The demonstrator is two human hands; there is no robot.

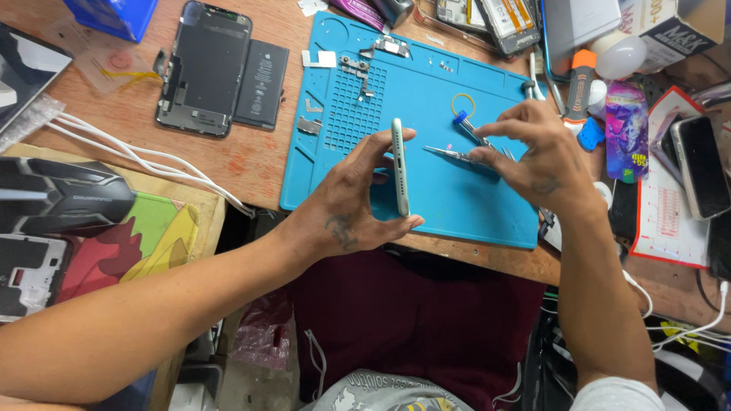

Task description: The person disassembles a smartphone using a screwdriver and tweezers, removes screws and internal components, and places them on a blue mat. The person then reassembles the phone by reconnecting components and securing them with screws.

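Left hand [346,205] clamped on white phone body [400,166], thumb under its lower end, fingers over the top; phone held on edge, upright, over near part of blue silicone repair mat [464,205]. Right hand [537,156] pinched on metal tweezers [449,153], tips pointing left toward phone edge, just short of it or touching, can't tell. Same hand also carrying blue-capped precision screwdriver [466,124], angled up-left from between the fingers.

On mat: yellow rubber ring [462,104] just behind screwdriver cap; small metal brackets and flex parts [358,70] scattered over perforated grid area at back left; small white rectangle [326,58] near back-left corner.

Off mat, on wooden surface [251,156]: opened phone screen assembly [204,68] face down, black battery [262,84] touching its right side. White cables [137,156] running left of that. Black glossy device [57,196] on colourful pad [152,236] at left edge.

Right of mat: orange-and-black tool handle [580,85], white bulb-shaped item [620,55], purple packet [626,125], dark phone [700,166] lying on red-and-white printed sheet [662,221]. White charging cable [708,320] at lower right.
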